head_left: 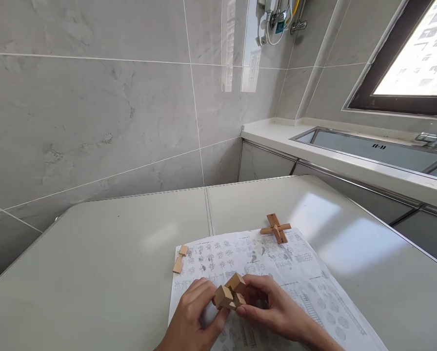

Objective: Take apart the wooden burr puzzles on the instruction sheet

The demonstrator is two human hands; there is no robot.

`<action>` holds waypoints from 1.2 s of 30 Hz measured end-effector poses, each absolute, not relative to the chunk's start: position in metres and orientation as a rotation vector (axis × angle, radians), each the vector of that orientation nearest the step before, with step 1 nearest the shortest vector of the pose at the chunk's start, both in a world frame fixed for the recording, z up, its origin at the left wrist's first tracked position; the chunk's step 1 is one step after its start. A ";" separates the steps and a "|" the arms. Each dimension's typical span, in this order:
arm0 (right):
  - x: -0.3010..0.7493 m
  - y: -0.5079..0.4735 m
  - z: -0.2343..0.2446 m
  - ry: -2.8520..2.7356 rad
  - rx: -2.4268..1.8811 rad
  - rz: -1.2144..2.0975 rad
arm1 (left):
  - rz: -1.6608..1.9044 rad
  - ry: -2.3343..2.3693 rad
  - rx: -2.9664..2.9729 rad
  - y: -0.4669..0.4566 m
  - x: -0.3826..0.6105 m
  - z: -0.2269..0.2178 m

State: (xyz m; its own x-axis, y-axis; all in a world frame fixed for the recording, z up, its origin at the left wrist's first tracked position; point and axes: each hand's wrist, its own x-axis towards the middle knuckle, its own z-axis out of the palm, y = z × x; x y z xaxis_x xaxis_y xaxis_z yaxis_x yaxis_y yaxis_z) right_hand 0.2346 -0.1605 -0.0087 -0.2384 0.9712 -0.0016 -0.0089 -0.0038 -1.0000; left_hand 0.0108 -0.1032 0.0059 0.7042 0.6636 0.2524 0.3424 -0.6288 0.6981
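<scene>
Lower centre, a golden-tan wooden block cluster; a white paper sheet with grey printed patterns; a reddish-brown wooden cross; an off-white table; a grey-marbled tile wall.

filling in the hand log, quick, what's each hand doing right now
Left hand: closed, holding the left side of the wooden block assembly.
Right hand: closed, holding the right side of the same assembly.

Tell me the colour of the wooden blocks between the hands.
The wooden blocks are light tan, best seen in head view.
</scene>
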 end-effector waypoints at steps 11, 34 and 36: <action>0.235 -0.160 -0.010 -1.375 -1.100 1.373 | 0.699 0.747 2.255 -0.102 0.010 0.005; 0.232 -0.159 -0.025 -1.255 -1.402 0.880 | 0.730 1.129 2.536 -0.098 0.009 0.005; 0.231 -0.158 -0.026 -1.294 -1.482 0.791 | 0.738 1.139 2.648 -0.096 0.008 0.006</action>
State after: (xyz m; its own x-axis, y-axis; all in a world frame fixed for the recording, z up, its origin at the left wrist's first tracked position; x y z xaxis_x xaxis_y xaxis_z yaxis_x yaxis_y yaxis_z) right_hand 0.2313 -0.1580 -0.0260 0.2214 0.9674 0.1231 0.3313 0.0441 -0.9425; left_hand 0.0076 -0.0961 0.0061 0.5869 0.7173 0.3755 0.6355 -0.6955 0.3353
